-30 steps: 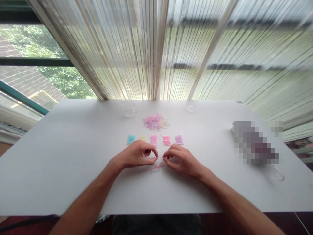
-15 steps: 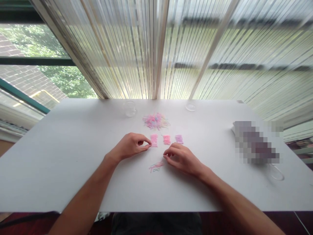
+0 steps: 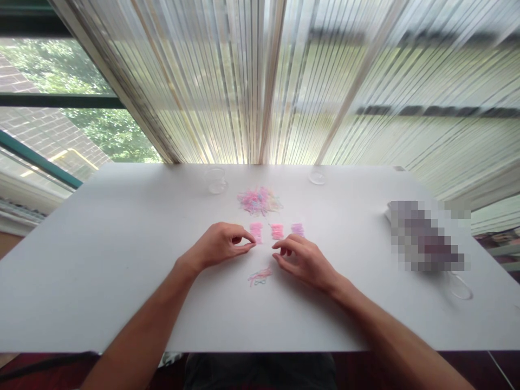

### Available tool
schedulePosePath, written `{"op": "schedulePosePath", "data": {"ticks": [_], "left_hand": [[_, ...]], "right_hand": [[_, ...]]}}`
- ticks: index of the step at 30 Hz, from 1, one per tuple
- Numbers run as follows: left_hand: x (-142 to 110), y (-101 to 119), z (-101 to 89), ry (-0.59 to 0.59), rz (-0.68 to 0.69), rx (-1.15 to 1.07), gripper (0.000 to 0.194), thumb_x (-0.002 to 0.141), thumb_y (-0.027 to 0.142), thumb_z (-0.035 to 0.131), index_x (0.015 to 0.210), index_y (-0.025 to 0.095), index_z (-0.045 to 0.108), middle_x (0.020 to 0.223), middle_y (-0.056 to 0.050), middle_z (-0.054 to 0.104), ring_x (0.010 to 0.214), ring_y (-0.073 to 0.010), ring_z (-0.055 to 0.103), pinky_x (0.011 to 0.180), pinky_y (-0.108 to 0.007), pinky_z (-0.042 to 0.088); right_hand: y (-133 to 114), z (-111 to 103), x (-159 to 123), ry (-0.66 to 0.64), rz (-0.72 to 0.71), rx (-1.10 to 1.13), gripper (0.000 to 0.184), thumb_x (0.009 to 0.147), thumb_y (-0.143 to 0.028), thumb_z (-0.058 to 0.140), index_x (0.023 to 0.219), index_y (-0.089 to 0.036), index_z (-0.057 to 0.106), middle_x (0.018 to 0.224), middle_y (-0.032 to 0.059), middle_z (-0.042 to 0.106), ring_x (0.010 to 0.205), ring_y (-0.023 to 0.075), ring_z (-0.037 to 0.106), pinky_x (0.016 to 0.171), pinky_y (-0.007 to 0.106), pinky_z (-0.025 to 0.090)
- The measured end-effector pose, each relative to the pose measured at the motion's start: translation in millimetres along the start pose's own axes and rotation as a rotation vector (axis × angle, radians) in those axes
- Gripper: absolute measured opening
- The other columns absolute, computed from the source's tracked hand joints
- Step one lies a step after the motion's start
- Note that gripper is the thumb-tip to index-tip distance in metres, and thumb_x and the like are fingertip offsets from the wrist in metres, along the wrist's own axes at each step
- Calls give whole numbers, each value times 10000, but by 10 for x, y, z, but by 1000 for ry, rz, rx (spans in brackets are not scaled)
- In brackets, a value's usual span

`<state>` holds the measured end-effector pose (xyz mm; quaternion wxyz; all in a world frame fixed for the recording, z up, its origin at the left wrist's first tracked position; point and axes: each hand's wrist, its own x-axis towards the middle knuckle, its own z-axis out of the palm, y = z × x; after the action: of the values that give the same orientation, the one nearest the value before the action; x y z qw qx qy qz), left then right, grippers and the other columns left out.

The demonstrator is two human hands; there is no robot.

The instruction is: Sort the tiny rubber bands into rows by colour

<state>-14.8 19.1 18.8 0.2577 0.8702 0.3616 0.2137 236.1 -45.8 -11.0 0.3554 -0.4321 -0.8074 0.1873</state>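
Note:
My left hand [image 3: 223, 241] pinches thumb and forefinger together at the lower end of a column of light pink rubber bands [image 3: 255, 230], apparently on a pink band there. Thumb and fingers apart, my right hand [image 3: 300, 259] rests just below the coral-pink bands [image 3: 277, 232] and the lilac bands [image 3: 298, 229], holding nothing visible. These three groups lie side by side in stacked rows. Between and nearer than the hands is a small loose bunch of mixed bands [image 3: 260, 277]. A larger multicoloured pile of bands [image 3: 260, 200] lies beyond the columns.
A clear round container [image 3: 217, 181] stands left of the pile at the back, and a clear lid or dish [image 3: 317, 177] at its right. A pixelated object [image 3: 424, 235] with a white loop [image 3: 461, 287] lies on the right of the white table [image 3: 101, 271]. Blinds hang behind.
My left fingertips have shifted slightly right and down along the light pink column's lower end. My right hand has lifted away from the loose bunch, its thumb and forefinger spreading apart.

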Motion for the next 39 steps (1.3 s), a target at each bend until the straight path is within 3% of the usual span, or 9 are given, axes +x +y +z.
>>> {"op": "schedulePosePath", "data": {"ticks": [7,12,22,39], "left_hand": [[11,107,140,-104,96,-53,148,892,232,649,896,198,793,664,13,643,610,-98,472,590,-209,355],[10,117,124,-99,75,-53,149,883,264,660,890,198,794,611,28,570,576,-95,416,569,-209,333],[4,125,63,-185,17,-16,147,844,289,690,820,186,792,610,20,569,568,-91,430,544,-204,310],[-5,107,60,-243,-37,-36,140,834,297,704,826,193,797,629,18,597,583,-95,449,557,-206,319]], "right_hand": [[9,28,-5,13,-45,4,82,949,-208,600,958,-214,681,823,28,637,704,142,622,666,263,526],[20,-14,4,0,-42,-9,111,953,-212,583,930,-215,691,826,36,643,712,148,621,668,271,530],[305,-650,8,2,153,-167,155,954,-318,618,895,-226,728,826,45,660,701,167,630,614,282,528],[422,-630,-24,-72,225,-155,185,939,-337,604,886,-238,751,818,30,659,673,160,627,644,299,537]]}}
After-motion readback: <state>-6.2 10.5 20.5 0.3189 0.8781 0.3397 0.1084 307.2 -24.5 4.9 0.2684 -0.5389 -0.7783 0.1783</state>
